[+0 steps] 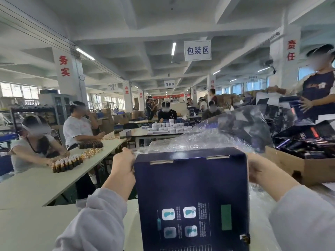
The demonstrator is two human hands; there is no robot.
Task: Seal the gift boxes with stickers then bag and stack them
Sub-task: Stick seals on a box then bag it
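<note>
A dark navy gift box (192, 192) stands upright in front of me, its printed back face with small pictures and a green patch turned toward me. A clear plastic bag (208, 134) billows above and behind the box's top edge. My left hand (125, 169) grips the bag's edge at the box's upper left corner. My right hand (259, 171) holds crinkled plastic at the box's upper right side, fingers curled round it. Whether the box top is inside the bag's mouth I cannot tell.
A brown carton (308, 165) of dark boxes stands at the right, with a person (319, 91) behind it handling boxes. Long white tables (54, 178) run at the left, with seated workers and rows of small amber bottles (67, 163). More clear plastic (261, 201) lies right of the box.
</note>
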